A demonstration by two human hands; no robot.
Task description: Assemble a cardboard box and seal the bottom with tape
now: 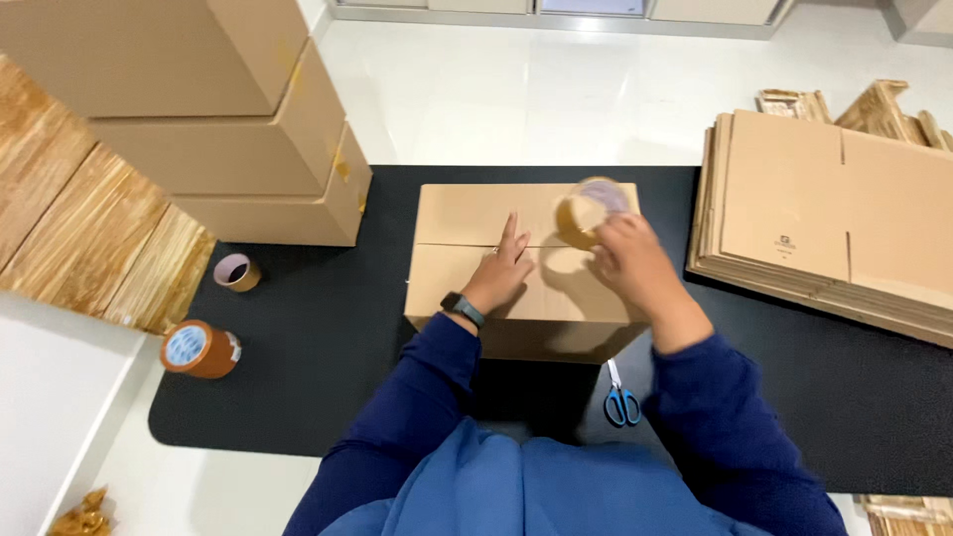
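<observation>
The cardboard box (516, 268) is plain brown and rectangular, lying flat-side up with its two top flaps closed so that their seam runs across the lid from left to right. It sits in the middle of the black mat (318, 337). The roll of brown packing tape (588, 210) is held tilted just above the box's top, near the right end of the seam, its hollow core showing.

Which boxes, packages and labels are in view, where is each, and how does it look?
Box: mat centre, under both hands, brown, closed.
Stacked boxes: upper left, three, brown.
Flat cartons: right, brown pile, small dark mark.
Tape roll: in right hand, brown.
Labelled roll: mat's left edge, brown, blue-white core label.
</observation>
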